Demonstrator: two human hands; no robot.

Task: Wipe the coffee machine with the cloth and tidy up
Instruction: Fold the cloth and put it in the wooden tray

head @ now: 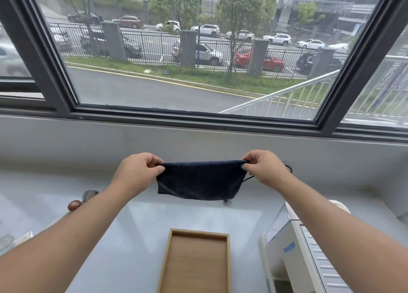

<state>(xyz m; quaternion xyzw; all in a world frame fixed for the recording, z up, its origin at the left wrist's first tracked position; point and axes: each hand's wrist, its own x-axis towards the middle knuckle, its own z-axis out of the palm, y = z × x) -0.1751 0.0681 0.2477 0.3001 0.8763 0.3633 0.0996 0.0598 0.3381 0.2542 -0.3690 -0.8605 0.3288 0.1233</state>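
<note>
Coffee machine point(293, 255), 4 o'clock: cut off by right arm. Tray point(228, 261), 6 o'clock: empty. Left hand point(138, 171) and right hand point(266, 168) pinched cloth point(198, 181) corners.

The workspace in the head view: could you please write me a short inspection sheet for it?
Surface: pale counter below a window.
Job's things: dark cloth held stretched in the air above the counter; white coffee machine at lower right.
Clutter: empty wooden tray front centre; brown-handled metal tool at left, partly hidden by the arm.
Grippers: left hand and right hand each pinch a top corner of the cloth.
Cables: thin dark cord by the right hand; its ends are hidden.
Surroundings: street, fence and parked cars outside.
</note>
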